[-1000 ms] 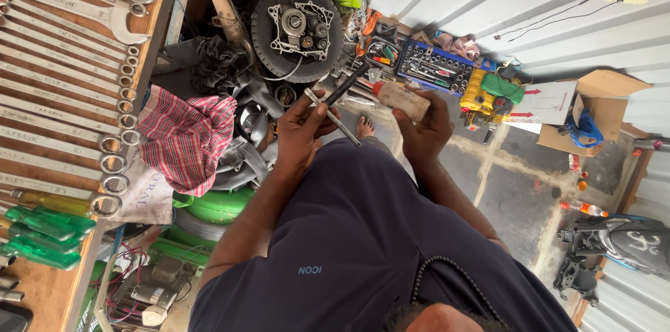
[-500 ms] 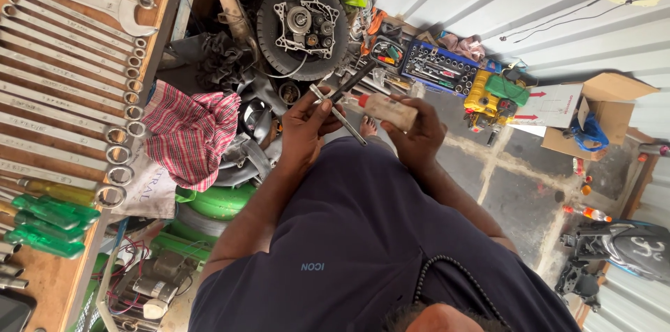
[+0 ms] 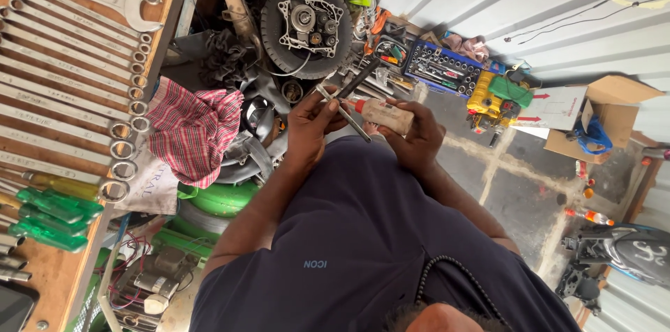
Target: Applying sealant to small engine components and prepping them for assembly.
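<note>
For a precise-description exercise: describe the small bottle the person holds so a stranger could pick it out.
Start at the tyre with the engine casing at the top. Just below it, the right hand grips the small bottle. Unlike the metal tools in the left hand, it is pale with a red nozzle.

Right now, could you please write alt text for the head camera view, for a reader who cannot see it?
A person in a dark blue shirt holds a thin metal rod in the left hand and a small beige glue bottle with a red nozzle in the right hand. Ahead stands a black tyred wheel with an exposed metal hub; silver wrenches hang on a wooden board at left.
</note>
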